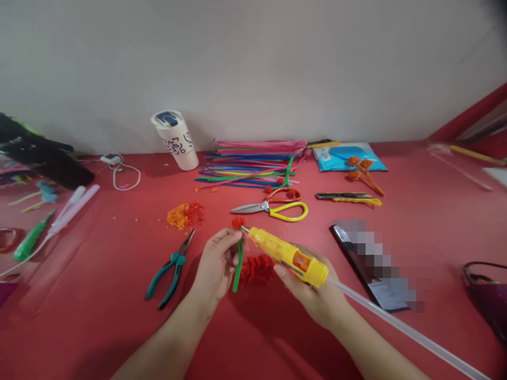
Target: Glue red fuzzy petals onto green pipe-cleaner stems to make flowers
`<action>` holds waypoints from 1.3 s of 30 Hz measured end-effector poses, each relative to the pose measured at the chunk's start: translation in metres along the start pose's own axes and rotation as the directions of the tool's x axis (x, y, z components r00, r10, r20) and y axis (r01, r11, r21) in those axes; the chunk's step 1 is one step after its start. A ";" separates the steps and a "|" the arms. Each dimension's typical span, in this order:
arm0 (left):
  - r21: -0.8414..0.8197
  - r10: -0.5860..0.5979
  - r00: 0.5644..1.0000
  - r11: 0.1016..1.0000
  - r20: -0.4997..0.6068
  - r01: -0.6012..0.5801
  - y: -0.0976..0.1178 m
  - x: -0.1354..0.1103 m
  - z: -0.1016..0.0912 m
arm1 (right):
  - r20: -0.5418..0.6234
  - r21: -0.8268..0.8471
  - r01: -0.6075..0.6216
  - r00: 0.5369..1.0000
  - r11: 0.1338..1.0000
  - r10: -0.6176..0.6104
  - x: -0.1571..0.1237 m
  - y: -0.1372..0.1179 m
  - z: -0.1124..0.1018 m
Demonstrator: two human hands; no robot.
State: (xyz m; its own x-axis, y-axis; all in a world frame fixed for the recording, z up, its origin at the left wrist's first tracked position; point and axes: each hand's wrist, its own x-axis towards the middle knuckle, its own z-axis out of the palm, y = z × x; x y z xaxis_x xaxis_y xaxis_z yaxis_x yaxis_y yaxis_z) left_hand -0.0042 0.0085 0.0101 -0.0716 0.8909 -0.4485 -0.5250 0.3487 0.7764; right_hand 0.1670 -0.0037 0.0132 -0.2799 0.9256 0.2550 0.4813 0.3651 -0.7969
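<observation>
Your left hand (pixel 218 256) pinches a short, bright green, fuzzy pipe-cleaner stem (pixel 238 266) between thumb and fingers, near its upper end, in front of you and above the red tabletop (pixel 99 327). The stem stands roughly upright, its lower end hanging free below your fingers, and a small, red, fluffy tuft (pixel 237 222) sits at its top. Your right hand (pixel 311 293) is wrapped around a bright yellow plastic glue gun (pixel 273 247), whose slim metal nozzle (pixel 245 229) points left at the tuft's lower edge; whether it touches cannot be told, nor whether a finger presses a trigger. A long, translucent glue stick (pixel 400 324) trails from the gun's rear towards the lower right. Below and between your hands lies a heap of crinkled red fuzzy pieces (pixel 257 269). The stem probably weighs next to nothing and feels soft outside, with a wire core that bends and holds its bend; the nap should give enough grip. The tuft looks easily crushed, so a light pinch on the green just beneath it suits best, with fingertips clear of the nozzle, which may be hot. The gun is likely the heavier, stiff, smoother piece, best held by its handle, with room for the rigid-looking stick behind.
</observation>
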 end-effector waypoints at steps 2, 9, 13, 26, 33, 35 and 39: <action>-0.004 0.000 1.000 1.000 0.001 0.000 0.000 0.001 0.000 | 0.004 0.008 -0.011 1.000 1.000 0.011 0.000 0.001 0.000; -0.010 0.003 1.000 1.000 -0.002 -0.003 0.000 0.002 -0.001 | 0.012 0.024 -0.027 1.000 0.999 0.026 0.001 0.001 0.001; -0.010 -0.002 1.000 1.000 -0.003 0.002 -0.001 0.002 -0.001 | 0.017 0.043 -0.028 0.999 0.999 0.027 0.000 0.001 0.001; -0.030 0.004 1.000 1.000 0.000 -0.004 -0.002 0.002 -0.002 | 0.028 0.031 -0.019 0.999 0.999 0.018 0.000 0.002 0.001; -0.025 0.014 1.000 1.000 -0.004 -0.014 -0.001 0.002 -0.002 | 0.037 0.026 -0.056 0.998 0.998 0.055 0.000 0.003 0.002; -0.011 0.019 1.000 1.000 -0.004 -0.019 -0.002 0.002 -0.001 | 0.048 0.032 -0.080 0.996 0.996 0.079 -0.001 0.004 0.003; 0.019 0.049 0.998 0.999 -0.027 -0.048 -0.002 0.001 -0.002 | 0.069 0.022 -0.111 0.992 0.994 0.109 -0.002 0.004 0.004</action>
State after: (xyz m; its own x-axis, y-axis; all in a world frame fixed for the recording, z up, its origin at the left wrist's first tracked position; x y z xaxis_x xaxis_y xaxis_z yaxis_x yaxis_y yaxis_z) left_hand -0.0050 0.0082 0.0074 -0.1199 0.8986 -0.4220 -0.5047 0.3109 0.8054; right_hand 0.1662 -0.0045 0.0077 -0.2819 0.9508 0.1282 0.4908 0.2577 -0.8323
